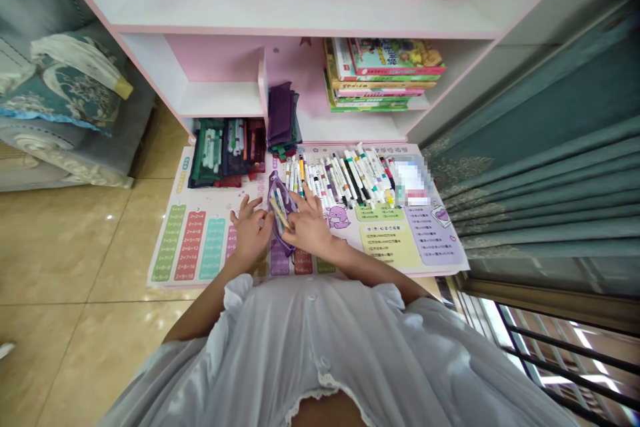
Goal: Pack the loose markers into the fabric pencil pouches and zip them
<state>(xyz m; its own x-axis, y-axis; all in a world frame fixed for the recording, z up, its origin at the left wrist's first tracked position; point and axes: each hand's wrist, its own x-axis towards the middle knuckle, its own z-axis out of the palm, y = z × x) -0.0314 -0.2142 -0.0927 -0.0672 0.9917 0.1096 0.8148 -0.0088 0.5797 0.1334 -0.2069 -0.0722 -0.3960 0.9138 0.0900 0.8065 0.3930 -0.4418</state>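
Observation:
An unzipped purple pencil pouch (284,240) lies on the desk in front of me, with a few markers (280,203) inside its opening. At the pouch's left edge, my left hand (251,227) pinches the fabric between thumb and forefinger, its other fingers spread. My right hand (309,223) reaches over the right side of the pouch, its fingertips closed on a tan marker (281,216) in the opening. Just beyond lies a wide row of loose markers (350,177), mostly white-barrelled with coloured ends.
Filled mesh pouches (213,153) in green, navy and red lie at the left. Folded purple pouches (281,113) are stacked against the shelf divider (263,80). Books (385,73) sit on the right shelf. A blurred clear box (413,180) stands right of the markers.

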